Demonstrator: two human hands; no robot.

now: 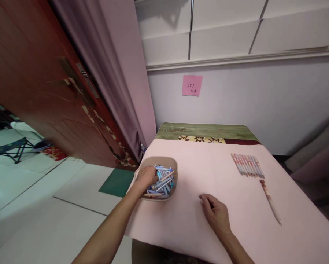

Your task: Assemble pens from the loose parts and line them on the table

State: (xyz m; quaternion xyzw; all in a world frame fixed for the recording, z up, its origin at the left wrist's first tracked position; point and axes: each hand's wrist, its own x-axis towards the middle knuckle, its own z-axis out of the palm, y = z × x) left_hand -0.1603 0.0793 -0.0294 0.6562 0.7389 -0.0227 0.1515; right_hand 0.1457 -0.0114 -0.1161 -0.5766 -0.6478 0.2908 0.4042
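Head view, reading twelve o'clock as straight ahead: the left hand [147,176] dips into a tub [160,160], its grip sunk among pens [164,179], so whether it pinches one cannot be told. Its back faces up, the wrist crosses the rim, and the forearm slants in from seven o'clock. From there the right hand [215,211] lies toward four o'clock, its grip loosely curled, thumb and forefinger tips drawn together around nothing visible; it points toward eleven, thumb side up, with the forearm coming from five. Out from the right hand, a row of pens [247,165] lies side by side at one to two o'clock, and a lone pen [271,201] at about three, just beyond the row's near end. All these pens and the tub are on the desk [197,165], under a pink cover. Beyond, near twelve, a pink note [192,85] sticks to the wall [236,91].
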